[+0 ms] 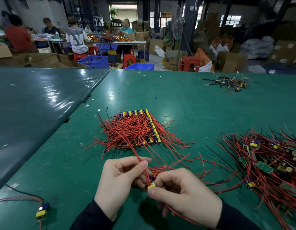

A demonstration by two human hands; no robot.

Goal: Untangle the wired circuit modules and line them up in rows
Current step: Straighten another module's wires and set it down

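We held one wired circuit module (pixel 151 186) close to the near edge of the green tabletop (pixel 185 103), roughly at its middle. Our right hand (pixel 183 196) pinched the module's yellow part between thumb and forefinger, the other fingers curled beneath it. Our left hand (pixel 122 181) pinched the module's red wires (pixel 144 170) between thumb and forefinger just above the module, and those wires ran up and away toward the sorted batch.

That lined-up batch of modules (pixel 140 130) lay just beyond our hands, toward the middle of the tabletop. Its yellow and blue parts stood in straight rows along the far and right sides of the batch, while a thick fan of red leads, with a few black ones, spread over the rest and trailed toward the near edge.

Along the right edge lay the tangled heap of modules (pixel 268 165), red and black wires crossing over green boards and yellow parts. Some of its loose red wires reached toward our right hand. A smaller scrap pile of wired parts (pixel 230 83) sat near the far right corner, well apart from the rest. A single module (pixel 42 211) with red and black wires lay alone near the near left corner.

Beyond the far edge we saw people (pixel 76 39) seated at other tables, blue crates (pixel 94 61), red stools (pixel 188 63) and cardboard boxes (pixel 233 62).
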